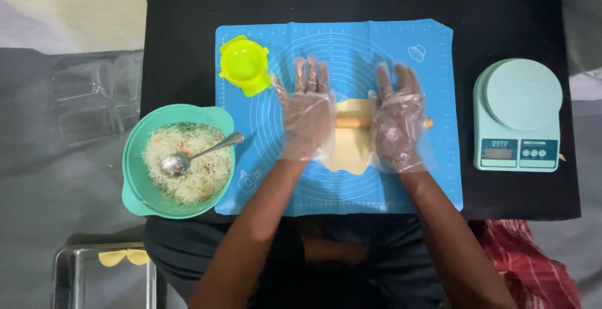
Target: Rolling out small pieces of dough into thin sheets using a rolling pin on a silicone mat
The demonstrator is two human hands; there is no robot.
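Rolling out a pale dough sheet [351,149] at the middle of the blue mat [439,183] on the black counter [182,45], left hand [306,117] and right hand [397,121], both in clear gloves, pressing flat on the wooden rolling pin [354,122] with fingers [311,74] spread open, gripping nothing. Sitting nearby: green bowl [135,177] of noodle filling with spoon [188,157], yellow dumpling press [244,65], kitchen scale [519,116]. Judging by the uneven edge, needing even downward pressure on the next pass.
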